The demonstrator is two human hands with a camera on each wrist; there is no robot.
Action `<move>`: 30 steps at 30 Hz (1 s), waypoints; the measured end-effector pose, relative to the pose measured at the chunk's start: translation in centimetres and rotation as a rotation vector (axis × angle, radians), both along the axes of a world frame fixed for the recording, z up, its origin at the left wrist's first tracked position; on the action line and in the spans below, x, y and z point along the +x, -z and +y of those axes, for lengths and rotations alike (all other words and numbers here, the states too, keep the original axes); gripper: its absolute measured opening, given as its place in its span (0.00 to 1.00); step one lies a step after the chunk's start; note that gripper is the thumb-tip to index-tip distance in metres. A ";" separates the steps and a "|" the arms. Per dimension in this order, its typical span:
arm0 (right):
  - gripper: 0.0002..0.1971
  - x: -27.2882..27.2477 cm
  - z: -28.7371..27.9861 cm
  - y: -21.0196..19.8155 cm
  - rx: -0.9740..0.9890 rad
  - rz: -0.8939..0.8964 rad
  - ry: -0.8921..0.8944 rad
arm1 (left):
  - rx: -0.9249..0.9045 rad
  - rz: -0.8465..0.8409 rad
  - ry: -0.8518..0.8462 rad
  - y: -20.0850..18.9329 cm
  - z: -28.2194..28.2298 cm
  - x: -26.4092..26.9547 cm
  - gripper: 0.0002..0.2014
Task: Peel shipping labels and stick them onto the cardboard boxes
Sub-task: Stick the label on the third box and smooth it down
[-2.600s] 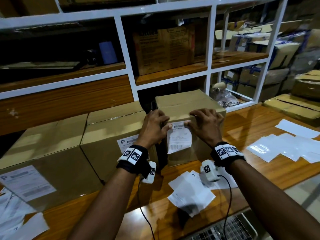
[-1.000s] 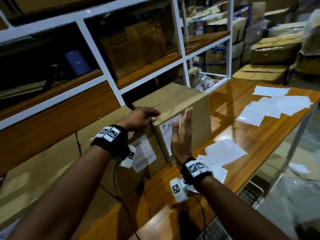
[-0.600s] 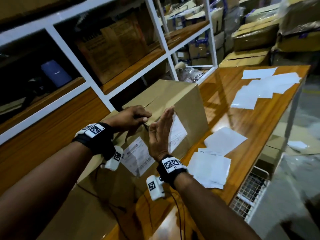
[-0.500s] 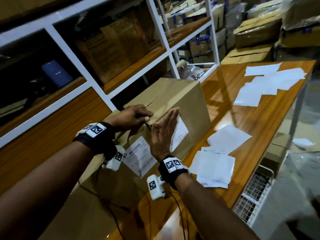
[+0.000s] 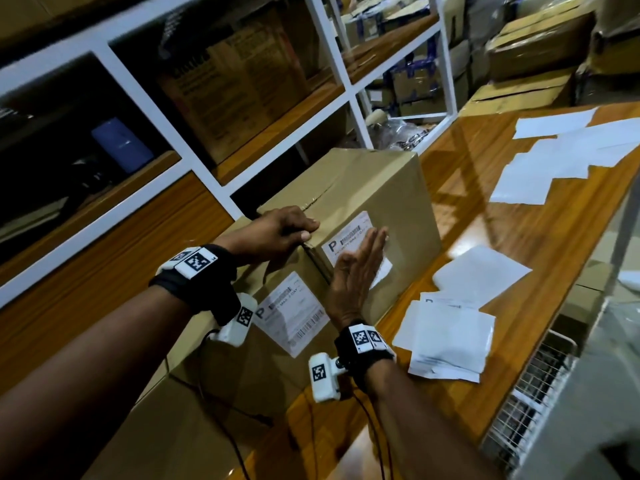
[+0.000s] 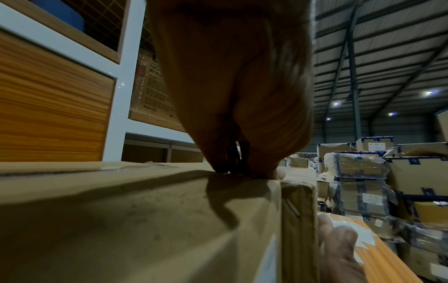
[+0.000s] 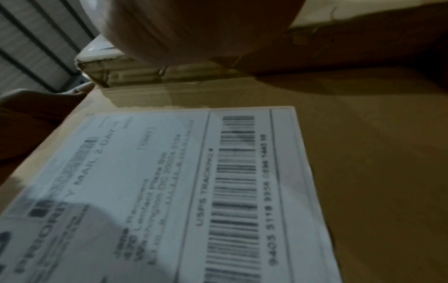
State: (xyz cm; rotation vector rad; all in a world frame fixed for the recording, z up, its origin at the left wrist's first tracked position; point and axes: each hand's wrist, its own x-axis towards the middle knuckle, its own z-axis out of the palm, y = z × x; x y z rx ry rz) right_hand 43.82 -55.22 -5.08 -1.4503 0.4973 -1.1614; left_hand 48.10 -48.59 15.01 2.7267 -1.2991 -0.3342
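White rectangular shipping label (image 5: 356,249) lies under the flat right hand (image 5: 355,271), long axis vertical on the brown cardboard box (image 5: 398,199); left hand (image 5: 277,232) grips the top corner.

The right hand (image 5: 356,271) lies flat over the middle of the label (image 5: 349,242) on the box (image 5: 398,202), so most of its print is hidden in the head view. In the right wrist view the label (image 7: 169,191) runs off the bottom and left edges, its small address lines too blurred to read. The left hand (image 6: 237,95) shows only as a dark mass, its fingertips lost in shadow at the box edge.
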 end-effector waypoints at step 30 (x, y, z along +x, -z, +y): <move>0.47 -3.0 4.9 4.3 0.133 0.195 -0.098 | -0.014 -0.018 -0.013 0.5 0.1 -0.3 0.16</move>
